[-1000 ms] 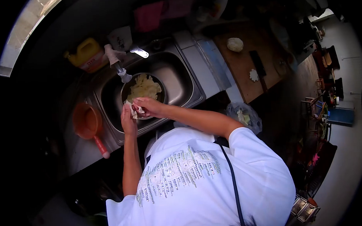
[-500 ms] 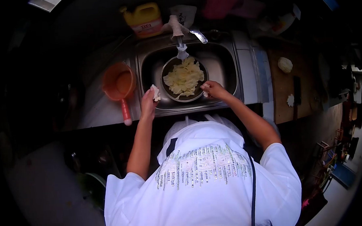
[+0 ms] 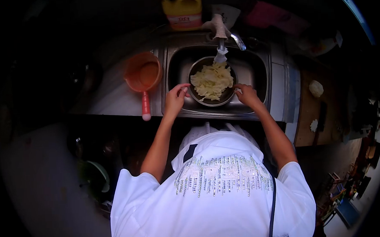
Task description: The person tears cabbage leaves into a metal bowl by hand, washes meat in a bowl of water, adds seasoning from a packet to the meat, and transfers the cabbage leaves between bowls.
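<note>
- Just above the middle of the frame, a round bowl (image 3: 229, 94) sits in the sink (image 3: 252, 69), with a pile of pale leaves (image 3: 212, 81) inside and the tap (image 3: 220, 33) just by its far edge
- The left hand (image 3: 175, 100) is at the left side of the bowl, its fingers parted, with nothing seen between them; I cannot tell if the tips touch the rim
- The right hand (image 3: 247, 95) is at the right side, its fingers bent in by the rim; I cannot tell if they pinch it or just rest there
- The bowl looks like metal, so it should be stiff and hard to break, and its side may be slippery if wet
- It is likely not too heavy with just leaves, but water under them, which I cannot see, would make it heavy and sloshy
- The leaves look thin, light and floppy and could tear if squeezed, so a loose scoop from below should suit them
- The best hold on the bowl is likely both sides of the rim, left and right, to keep it flat
</note>
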A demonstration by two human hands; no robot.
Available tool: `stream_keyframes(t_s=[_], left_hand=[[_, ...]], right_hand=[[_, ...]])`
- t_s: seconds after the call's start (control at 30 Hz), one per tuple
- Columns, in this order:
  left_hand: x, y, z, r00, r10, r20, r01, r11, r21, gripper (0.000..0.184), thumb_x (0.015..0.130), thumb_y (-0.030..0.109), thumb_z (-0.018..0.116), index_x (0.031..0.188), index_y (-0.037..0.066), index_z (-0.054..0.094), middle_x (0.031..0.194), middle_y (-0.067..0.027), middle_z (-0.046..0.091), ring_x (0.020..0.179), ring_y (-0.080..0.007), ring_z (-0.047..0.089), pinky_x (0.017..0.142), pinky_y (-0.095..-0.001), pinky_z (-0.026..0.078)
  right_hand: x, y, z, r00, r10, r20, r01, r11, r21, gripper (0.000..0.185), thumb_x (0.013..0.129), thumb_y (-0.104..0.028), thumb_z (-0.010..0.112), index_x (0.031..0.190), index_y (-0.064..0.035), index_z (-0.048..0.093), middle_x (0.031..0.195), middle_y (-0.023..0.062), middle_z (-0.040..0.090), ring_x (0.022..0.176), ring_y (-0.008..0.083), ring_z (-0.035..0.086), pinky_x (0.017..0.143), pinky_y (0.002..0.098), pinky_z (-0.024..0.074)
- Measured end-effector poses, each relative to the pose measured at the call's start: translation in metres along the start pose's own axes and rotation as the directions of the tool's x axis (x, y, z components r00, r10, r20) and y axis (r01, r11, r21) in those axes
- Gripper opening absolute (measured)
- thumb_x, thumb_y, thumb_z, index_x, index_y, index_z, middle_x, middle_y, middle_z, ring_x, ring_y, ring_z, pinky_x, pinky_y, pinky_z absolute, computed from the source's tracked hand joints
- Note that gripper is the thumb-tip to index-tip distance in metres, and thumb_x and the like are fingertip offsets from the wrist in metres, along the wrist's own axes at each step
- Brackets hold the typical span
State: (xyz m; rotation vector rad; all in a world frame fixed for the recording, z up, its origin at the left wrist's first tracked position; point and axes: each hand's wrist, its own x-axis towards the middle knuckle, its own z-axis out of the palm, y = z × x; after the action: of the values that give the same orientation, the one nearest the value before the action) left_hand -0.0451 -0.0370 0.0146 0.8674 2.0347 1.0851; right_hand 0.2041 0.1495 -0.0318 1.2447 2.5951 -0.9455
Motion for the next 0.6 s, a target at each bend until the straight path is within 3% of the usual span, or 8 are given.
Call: stream_keyframes(t_s=[0.03, 0.1, 0.23, 0.3, 0.37, 0.47, 0.53, 0.6], left_hand=[[-0.012, 0.015, -0.015, 0.999, -0.020, -0.041, 0.021, 1.000, 0.021, 0.031, 0.078, 0.012, 0.058, 0.109, 0.008, 0.056, 0.087, -0.0107, 0.063, 0.078, -0.0242, 0.059, 0.071, -0.0313, 0.044], [-0.027, 0.017, -0.045, 0.869, 0.399, -0.294, -0.222, 0.843, 0.489, 0.034, 0.078, 0.012, 0.058, 0.112, 0.008, 0.053, 0.105, -0.0139, 0.056, 0.095, -0.0285, 0.052, 0.082, -0.0340, 0.040], [-0.039, -0.064, -0.096, 0.838, 0.008, -0.546, 0.265, 0.869, 0.419, 0.053, 0.075, 0.031, 0.065, 0.115, 0.002, 0.046, 0.110, -0.0181, 0.049, 0.100, -0.0315, 0.047, 0.088, -0.0382, 0.037], [-0.035, -0.103, -0.108, 0.863, -0.413, -0.292, 0.405, 0.910, -0.089, 0.059, 0.076, 0.043, 0.063, 0.115, 0.001, 0.047, 0.099, -0.0117, 0.056, 0.085, -0.0234, 0.056, 0.076, -0.0339, 0.046], [-0.038, -0.085, -0.109, 0.810, -0.582, 0.072, 0.535, 0.682, -0.499, 0.047, 0.081, 0.036, 0.060, 0.115, 0.005, 0.048, 0.094, -0.0089, 0.057, 0.080, -0.0173, 0.057, 0.072, -0.0296, 0.047], [-0.042, -0.073, -0.101, 0.847, -0.505, 0.164, 0.483, 0.606, -0.631, 0.039, 0.083, 0.028, 0.058, 0.115, 0.008, 0.047, 0.085, -0.0055, 0.055, 0.069, -0.0121, 0.056, 0.065, -0.0261, 0.048], [-0.041, -0.081, -0.099, 0.864, -0.479, 0.153, 0.457, 0.620, -0.638, 0.039, 0.083, 0.025, 0.059, 0.115, 0.008, 0.046, 0.080, -0.0034, 0.053, 0.064, -0.0111, 0.054, 0.061, -0.0254, 0.048], [-0.042, -0.075, -0.094, 0.873, -0.480, 0.085, 0.419, 0.651, -0.633, 0.039, 0.082, 0.022, 0.061, 0.115, 0.008, 0.045, 0.068, 0.0012, 0.047, 0.051, -0.0084, 0.047, 0.053, -0.0236, 0.047]], right_hand=[[0.001, 0.003, 0.001, 1.000, -0.020, 0.010, 0.020, 1.000, 0.003, 0.026, 0.078, -0.021, 0.057, 0.102, -0.0096, 0.060, 0.096, 0.0131, 0.061, 0.092, 0.0331, 0.056, 0.079, 0.0449, 0.0430], [0.003, 0.009, 0.001, 0.999, -0.045, -0.008, 0.046, 0.996, 0.081, 0.026, 0.078, -0.020, 0.057, 0.102, -0.0082, 0.059, 0.093, 0.0135, 0.062, 0.089, 0.0329, 0.057, 0.077, 0.0420, 0.0441], [0.021, 0.023, 0.014, 0.990, -0.097, -0.099, 0.124, 0.940, 0.317, 0.028, 0.079, -0.018, 0.054, 0.104, -0.0056, 0.058, 0.092, 0.0158, 0.062, 0.086, 0.0313, 0.059, 0.078, 0.0378, 0.0454], [0.028, 0.018, 0.015, 0.994, 0.038, -0.100, -0.001, 0.937, 0.350, 0.029, 0.078, -0.018, 0.055, 0.104, -0.0046, 0.057, 0.091, 0.0180, 0.062, 0.086, 0.0314, 0.059, 0.079, 0.0368, 0.0455], [0.040, 0.026, 0.026, 0.979, 0.175, -0.100, -0.124, 0.914, 0.387, 0.031, 0.077, -0.018, 0.055, 0.104, -0.0036, 0.057, 0.090, 0.0201, 0.061, 0.087, 0.0316, 0.059, 0.079, 0.0357, 0.0455], [0.059, 0.058, 0.074, 0.922, 0.367, -0.122, -0.342, 0.921, 0.189, 0.035, 0.076, -0.020, 0.057, 0.107, -0.0019, 0.054, 0.089, 0.0218, 0.061, 0.084, 0.0306, 0.060, 0.073, 0.0362, 0.0483], [0.061, 0.065, 0.087, 0.763, 0.530, 0.369, -0.641, 0.691, 0.334, 0.037, 0.077, -0.023, 0.058, 0.108, -0.0034, 0.052, 0.085, 0.0175, 0.060, 0.080, 0.0288, 0.059, 0.064, 0.0382, 0.0505], [0.062, 0.083, 0.114, 0.728, 0.495, 0.475, -0.685, 0.498, 0.532, 0.038, 0.078, -0.027, 0.058, 0.109, -0.0051, 0.051, 0.089, 0.0151, 0.057, 0.078, 0.0277, 0.058, 0.062, 0.0393, 0.0511]])
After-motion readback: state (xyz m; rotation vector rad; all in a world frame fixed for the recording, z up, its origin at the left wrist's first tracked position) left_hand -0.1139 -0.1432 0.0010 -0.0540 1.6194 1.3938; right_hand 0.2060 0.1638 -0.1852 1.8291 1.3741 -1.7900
